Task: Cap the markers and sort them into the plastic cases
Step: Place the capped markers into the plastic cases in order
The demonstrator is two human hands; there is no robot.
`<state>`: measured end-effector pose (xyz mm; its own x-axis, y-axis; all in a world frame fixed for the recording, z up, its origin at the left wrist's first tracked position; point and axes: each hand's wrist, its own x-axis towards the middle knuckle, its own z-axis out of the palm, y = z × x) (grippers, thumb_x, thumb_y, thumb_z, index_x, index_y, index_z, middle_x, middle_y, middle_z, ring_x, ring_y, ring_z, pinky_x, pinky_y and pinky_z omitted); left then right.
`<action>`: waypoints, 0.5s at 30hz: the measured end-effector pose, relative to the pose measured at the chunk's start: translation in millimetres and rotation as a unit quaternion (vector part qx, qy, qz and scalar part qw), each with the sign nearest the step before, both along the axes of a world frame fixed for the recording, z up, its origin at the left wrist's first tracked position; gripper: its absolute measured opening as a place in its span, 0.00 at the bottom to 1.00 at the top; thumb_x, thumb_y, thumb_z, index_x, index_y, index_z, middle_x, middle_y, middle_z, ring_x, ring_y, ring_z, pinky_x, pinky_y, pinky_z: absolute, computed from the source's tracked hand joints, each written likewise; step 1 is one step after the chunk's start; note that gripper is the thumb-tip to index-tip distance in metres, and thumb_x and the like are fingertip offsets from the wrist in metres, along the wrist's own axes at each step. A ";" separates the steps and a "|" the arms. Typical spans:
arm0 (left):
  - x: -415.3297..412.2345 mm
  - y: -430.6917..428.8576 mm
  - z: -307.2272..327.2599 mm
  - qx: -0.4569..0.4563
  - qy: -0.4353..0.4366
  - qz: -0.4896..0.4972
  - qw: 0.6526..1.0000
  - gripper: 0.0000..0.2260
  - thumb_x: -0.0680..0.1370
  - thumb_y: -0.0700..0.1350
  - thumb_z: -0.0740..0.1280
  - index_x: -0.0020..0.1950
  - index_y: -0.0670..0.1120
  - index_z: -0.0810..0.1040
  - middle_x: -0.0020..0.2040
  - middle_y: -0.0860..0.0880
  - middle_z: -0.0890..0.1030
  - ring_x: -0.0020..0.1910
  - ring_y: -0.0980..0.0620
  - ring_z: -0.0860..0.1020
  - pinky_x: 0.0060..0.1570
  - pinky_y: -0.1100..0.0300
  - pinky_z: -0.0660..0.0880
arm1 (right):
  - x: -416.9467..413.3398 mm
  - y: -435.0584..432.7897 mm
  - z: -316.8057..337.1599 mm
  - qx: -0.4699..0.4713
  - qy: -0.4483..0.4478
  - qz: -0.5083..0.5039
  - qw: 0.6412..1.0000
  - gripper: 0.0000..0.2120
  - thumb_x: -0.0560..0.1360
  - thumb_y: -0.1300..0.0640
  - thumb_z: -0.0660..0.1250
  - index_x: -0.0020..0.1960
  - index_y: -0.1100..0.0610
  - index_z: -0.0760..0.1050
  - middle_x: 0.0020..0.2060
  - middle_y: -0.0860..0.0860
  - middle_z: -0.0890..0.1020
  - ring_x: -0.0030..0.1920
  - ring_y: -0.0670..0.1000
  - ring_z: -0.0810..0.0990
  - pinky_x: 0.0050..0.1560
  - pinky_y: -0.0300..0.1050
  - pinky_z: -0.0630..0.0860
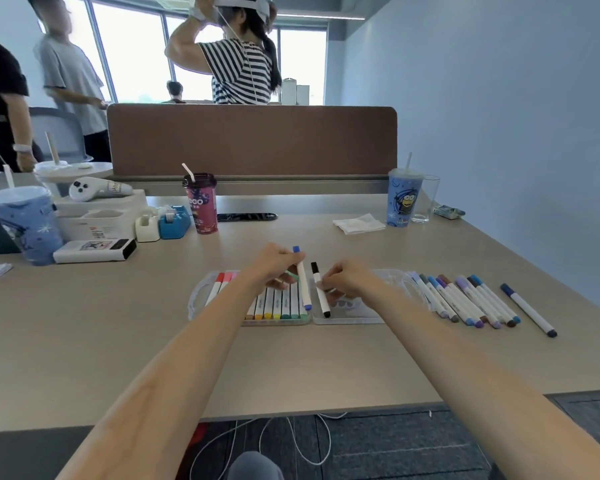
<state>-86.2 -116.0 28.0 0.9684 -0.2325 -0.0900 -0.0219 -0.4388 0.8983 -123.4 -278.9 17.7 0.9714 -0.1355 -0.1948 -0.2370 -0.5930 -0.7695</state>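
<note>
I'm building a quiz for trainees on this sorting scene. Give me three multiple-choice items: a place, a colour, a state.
1. The loose white-barrelled markers lie where, relative to the two clear plastic cases? A) left B) right C) inside
2. Cap colour of the white marker in the right hand? A) black B) red C) yellow
3. The left hand is: A) flat on the table B) empty, raised C) gripping a blue-capped marker
B, all lie rightward of both; A, both ends black; C, its grip wraps it.

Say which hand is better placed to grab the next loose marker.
Probably the right hand: the loose markers lie on its side, beyond the right-hand case. The left hand, holding a blue marker, would have to cross over.
</note>
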 end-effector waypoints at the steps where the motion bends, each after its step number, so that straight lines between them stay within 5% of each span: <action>1: -0.1 2.6 0.3 0.002 -0.001 0.000 1.000 0.10 0.80 0.50 0.64 0.46 0.44 0.78 0.43 0.48 0.81 0.34 0.54 0.78 0.26 0.66 0.73 | 2.4 2.1 -1.0 0.007 0.008 -0.001 1.000 0.06 0.75 0.60 0.70 0.47 0.65 0.80 0.39 0.59 0.85 0.32 0.51 0.82 0.31 0.38 0.73; 4: 0.6 8.9 -0.3 0.002 -0.003 -0.003 1.000 0.11 0.80 0.51 0.64 0.46 0.44 0.78 0.43 0.48 0.82 0.33 0.55 0.78 0.26 0.66 0.73 | 6.8 6.4 -5.0 0.028 0.024 -0.006 0.999 0.09 0.75 0.61 0.70 0.46 0.68 0.80 0.36 0.62 0.85 0.35 0.58 0.81 0.34 0.46 0.72; 10: 0.4 13.8 -2.9 0.003 0.001 -0.006 1.000 0.11 0.80 0.51 0.65 0.47 0.44 0.79 0.41 0.49 0.82 0.32 0.56 0.78 0.25 0.67 0.73 | 6.7 10.0 -7.9 -0.005 0.009 -0.012 1.000 0.10 0.76 0.58 0.69 0.44 0.66 0.81 0.34 0.60 0.85 0.22 0.49 0.74 0.23 0.38 0.69; 15: -0.9 14.1 -4.4 0.011 0.000 -0.010 1.000 0.11 0.80 0.51 0.64 0.46 0.44 0.79 0.41 0.49 0.82 0.33 0.56 0.77 0.26 0.66 0.73 | 9.2 12.4 -5.6 -0.061 0.038 -0.007 0.997 0.12 0.76 0.55 0.70 0.38 0.63 0.79 0.32 0.57 0.83 0.26 0.50 0.75 0.28 0.40 0.72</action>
